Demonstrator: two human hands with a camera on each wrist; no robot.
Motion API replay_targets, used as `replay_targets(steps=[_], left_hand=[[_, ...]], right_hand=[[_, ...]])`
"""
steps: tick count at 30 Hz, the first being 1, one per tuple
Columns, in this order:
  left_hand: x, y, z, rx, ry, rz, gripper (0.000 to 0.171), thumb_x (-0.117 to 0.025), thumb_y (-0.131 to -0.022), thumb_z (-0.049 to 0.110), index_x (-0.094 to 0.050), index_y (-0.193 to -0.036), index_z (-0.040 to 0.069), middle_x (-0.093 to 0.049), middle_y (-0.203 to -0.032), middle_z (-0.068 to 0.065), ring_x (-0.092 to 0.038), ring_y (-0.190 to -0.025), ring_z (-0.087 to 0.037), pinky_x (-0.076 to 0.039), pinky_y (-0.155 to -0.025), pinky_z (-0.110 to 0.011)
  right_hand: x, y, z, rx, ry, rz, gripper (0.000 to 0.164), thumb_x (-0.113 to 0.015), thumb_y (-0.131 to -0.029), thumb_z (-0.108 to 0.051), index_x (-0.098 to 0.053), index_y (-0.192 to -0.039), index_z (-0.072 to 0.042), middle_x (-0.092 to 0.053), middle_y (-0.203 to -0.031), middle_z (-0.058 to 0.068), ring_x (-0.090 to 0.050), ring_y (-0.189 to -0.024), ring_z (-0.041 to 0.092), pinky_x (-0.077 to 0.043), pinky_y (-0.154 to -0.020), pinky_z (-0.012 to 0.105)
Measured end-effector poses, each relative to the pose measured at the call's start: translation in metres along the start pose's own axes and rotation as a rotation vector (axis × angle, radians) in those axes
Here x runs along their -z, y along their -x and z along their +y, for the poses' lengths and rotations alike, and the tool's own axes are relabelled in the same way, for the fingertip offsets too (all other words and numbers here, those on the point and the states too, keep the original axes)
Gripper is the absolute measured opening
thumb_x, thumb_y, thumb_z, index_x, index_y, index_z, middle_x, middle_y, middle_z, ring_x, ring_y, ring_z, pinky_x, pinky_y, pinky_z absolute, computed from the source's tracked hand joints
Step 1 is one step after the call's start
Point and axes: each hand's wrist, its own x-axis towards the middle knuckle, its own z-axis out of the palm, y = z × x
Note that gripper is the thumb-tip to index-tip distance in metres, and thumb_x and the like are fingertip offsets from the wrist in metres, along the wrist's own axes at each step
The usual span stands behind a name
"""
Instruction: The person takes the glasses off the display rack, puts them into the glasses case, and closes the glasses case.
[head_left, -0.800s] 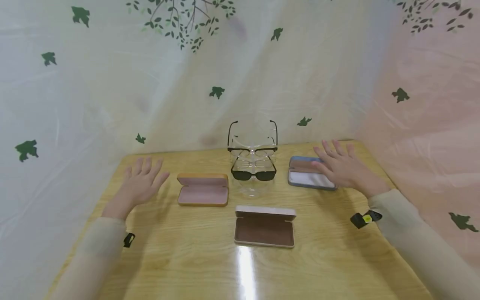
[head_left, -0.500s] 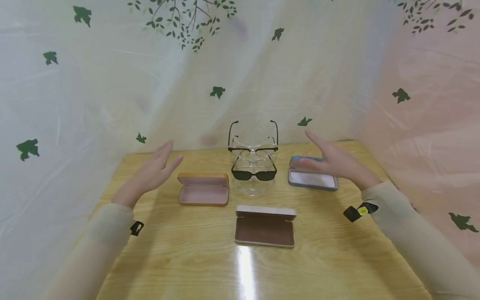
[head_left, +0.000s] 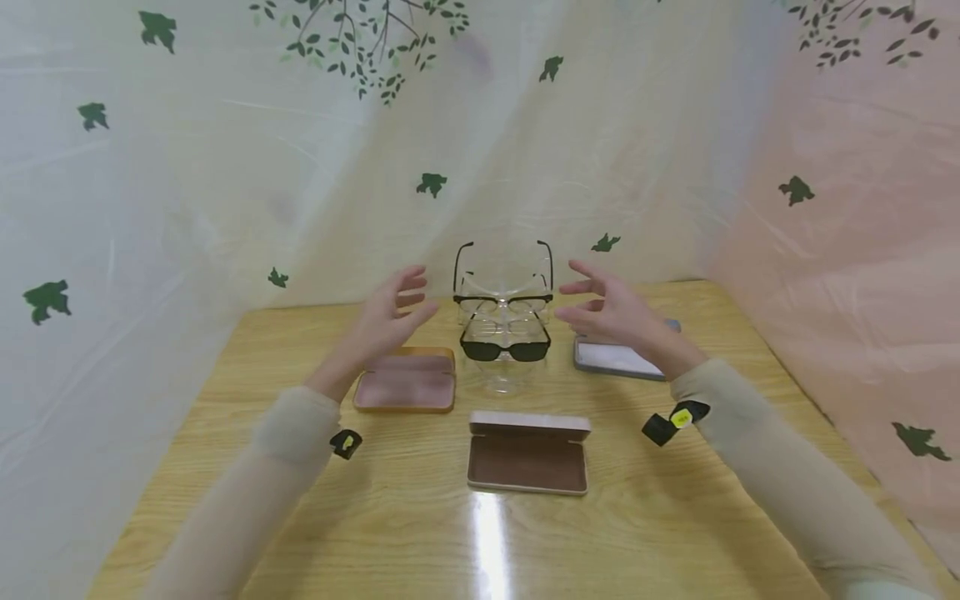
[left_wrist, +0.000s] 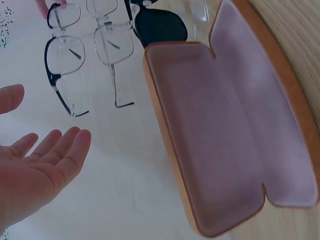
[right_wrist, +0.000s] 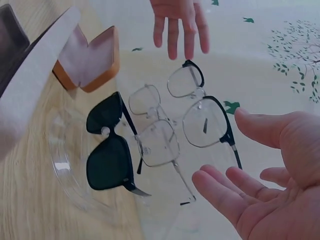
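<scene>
A clear stand [head_left: 501, 384] bears three pairs of eyewear. Black-topped glasses [right_wrist: 205, 123] sit uppermost, thin metal-framed glasses [right_wrist: 159, 143] below them, and dark sunglasses [head_left: 528, 351] lowest. My left hand [head_left: 388, 315] is raised left of the stand, fingers loosely bent and holding nothing, with its wrist over an orange glasses case [head_left: 405, 392]. On the other side, my right hand [head_left: 611, 307] is close beside the temples of the black-topped glasses, palm inward and thumb apart from the fingers, also holding nothing. Its forearm partly covers a blue-grey glasses case [head_left: 617, 358].
In front of the stand, a pale glasses case with a brown lining [head_left: 528, 464] lies open on the wooden table [head_left: 420, 533]. The orange and blue-grey cases also lie open. A patterned cloth [head_left: 337, 183] hangs behind the table and along its sides.
Both hands have come inward from the table's sides towards the stand, the left moving right and the right moving left. Their spread fingers have turned inward and bent. Cases and eyewear have not moved.
</scene>
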Motion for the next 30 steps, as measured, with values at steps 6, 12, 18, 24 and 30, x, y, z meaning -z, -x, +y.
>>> replay_targets(steps=[6,12,18,24,30], left_hand=[[-0.018,-0.007,-0.003,0.003,0.071,0.049,0.058,-0.065,-0.101,0.026,-0.04,-0.152,0.012,-0.052,-0.143,-0.017,-0.056,-0.125,-0.037,-0.047,-0.105,-0.053],[-0.03,-0.008,-0.01,0.089,0.131,0.059,0.055,-0.065,-0.101,0.03,-0.043,-0.15,0.016,-0.055,-0.138,-0.013,-0.058,-0.12,-0.034,-0.051,-0.098,-0.052],[-0.037,-0.01,-0.015,0.1,0.168,0.067,0.056,-0.066,-0.101,0.029,-0.045,-0.149,0.01,-0.058,-0.134,-0.015,-0.061,-0.113,-0.034,-0.054,-0.092,-0.048],[-0.044,-0.012,-0.016,0.102,0.2,0.087,0.05,-0.064,-0.102,0.033,-0.05,-0.145,0.01,-0.06,-0.129,-0.014,-0.066,-0.108,-0.038,-0.057,-0.089,-0.046],[-0.047,-0.014,-0.021,0.108,0.233,0.084,0.052,-0.059,-0.104,0.038,-0.051,-0.142,0.004,-0.061,-0.126,-0.017,-0.066,-0.106,-0.045,-0.055,-0.093,-0.054]], right_hand=[[-0.009,-0.007,0.003,-0.06,-0.172,-0.009,0.092,-0.077,-0.093,-0.016,-0.019,-0.163,-0.02,-0.05,-0.144,0.018,-0.065,-0.111,0.031,-0.056,-0.092,0.044],[-0.013,-0.009,0.005,-0.08,-0.256,0.007,0.089,-0.075,-0.094,-0.012,-0.02,-0.163,-0.018,-0.048,-0.145,0.021,-0.058,-0.121,0.04,-0.056,-0.093,0.044],[-0.014,-0.01,0.007,-0.106,-0.313,0.005,0.087,-0.074,-0.095,-0.013,-0.02,-0.163,-0.017,-0.047,-0.146,0.021,-0.056,-0.127,0.04,-0.055,-0.096,0.046],[-0.015,-0.01,0.008,-0.117,-0.333,0.008,0.084,-0.073,-0.096,-0.014,-0.022,-0.163,-0.018,-0.045,-0.147,0.02,-0.06,-0.122,0.034,-0.05,-0.102,0.05],[-0.016,-0.012,0.01,-0.12,-0.345,0.013,0.079,-0.068,-0.099,-0.019,-0.021,-0.163,-0.017,-0.044,-0.149,0.02,-0.062,-0.119,0.033,-0.052,-0.1,0.044]])
